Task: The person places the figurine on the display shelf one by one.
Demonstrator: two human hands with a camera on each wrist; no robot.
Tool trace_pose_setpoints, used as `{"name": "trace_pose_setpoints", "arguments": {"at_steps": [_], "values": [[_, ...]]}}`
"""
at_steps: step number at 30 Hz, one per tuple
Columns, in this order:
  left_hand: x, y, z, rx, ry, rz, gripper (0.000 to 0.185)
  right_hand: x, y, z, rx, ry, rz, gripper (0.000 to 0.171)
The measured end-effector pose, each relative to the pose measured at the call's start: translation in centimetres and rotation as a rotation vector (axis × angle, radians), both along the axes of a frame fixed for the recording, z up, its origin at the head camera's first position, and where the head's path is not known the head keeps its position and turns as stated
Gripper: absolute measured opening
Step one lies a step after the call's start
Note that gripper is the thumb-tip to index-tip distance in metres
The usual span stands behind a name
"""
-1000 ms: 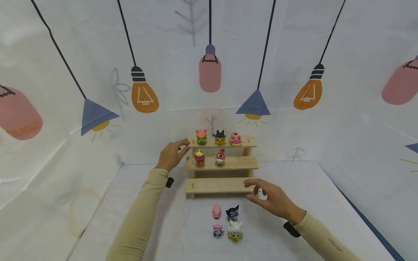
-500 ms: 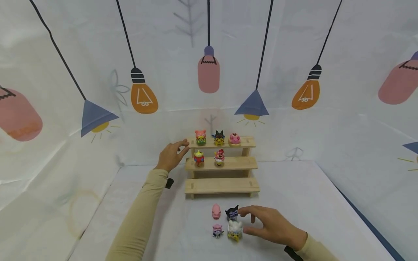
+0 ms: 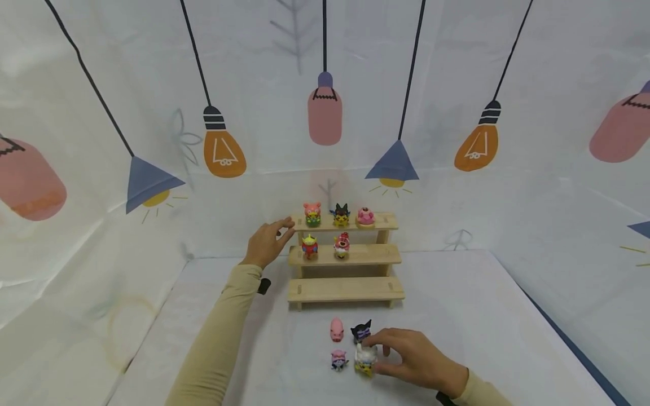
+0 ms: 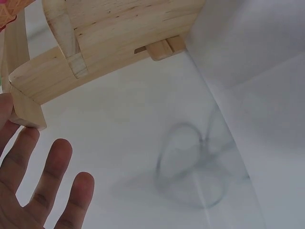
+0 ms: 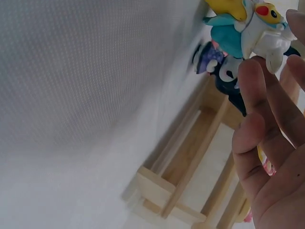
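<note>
Pale three-step shelf (image 3: 345, 288) of unpainted, matt wood, grain visible. White and yellow toy figure (image 3: 365, 358) in smooth, slightly glossy plastic. White table cover (image 3: 244, 361) woven, finely textured cloth, matt. Printed lamp-pattern backdrop (image 3: 457, 67) creased matt fabric.

Long beige sleeves (image 3: 218, 332) are worn on both arms; a small black device (image 3: 263, 285) (strapped at each wrist) is seen.

The small white-haired toy figure with a yellow face and teal body (image 3: 365, 359) stands upright on the white table near its front edge. It sits just in front of the black-eared purple figure (image 3: 361, 331) and right of the little purple one (image 3: 338, 358).
</note>
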State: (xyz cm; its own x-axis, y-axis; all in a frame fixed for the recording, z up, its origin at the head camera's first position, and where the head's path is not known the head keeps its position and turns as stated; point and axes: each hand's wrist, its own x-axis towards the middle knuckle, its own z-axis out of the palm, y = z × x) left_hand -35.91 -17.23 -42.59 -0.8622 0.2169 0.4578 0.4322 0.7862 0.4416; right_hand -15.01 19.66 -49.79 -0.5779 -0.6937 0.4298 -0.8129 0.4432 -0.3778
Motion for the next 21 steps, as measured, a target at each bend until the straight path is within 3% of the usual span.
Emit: {"name": "trace_pose_setpoints", "arguments": {"at_steps": [12,21], "values": [[-0.18,0.01,-0.12,0.002,-0.005,0.003,0.033,-0.27,-0.4,-0.49,0.027,0.027,-0.022,0.041],[0.21,0.06,-0.02,0.004,0.004,0.01,0.033,-0.4,-0.26,-0.41,-0.01,0.07,0.023,0.036]]}}
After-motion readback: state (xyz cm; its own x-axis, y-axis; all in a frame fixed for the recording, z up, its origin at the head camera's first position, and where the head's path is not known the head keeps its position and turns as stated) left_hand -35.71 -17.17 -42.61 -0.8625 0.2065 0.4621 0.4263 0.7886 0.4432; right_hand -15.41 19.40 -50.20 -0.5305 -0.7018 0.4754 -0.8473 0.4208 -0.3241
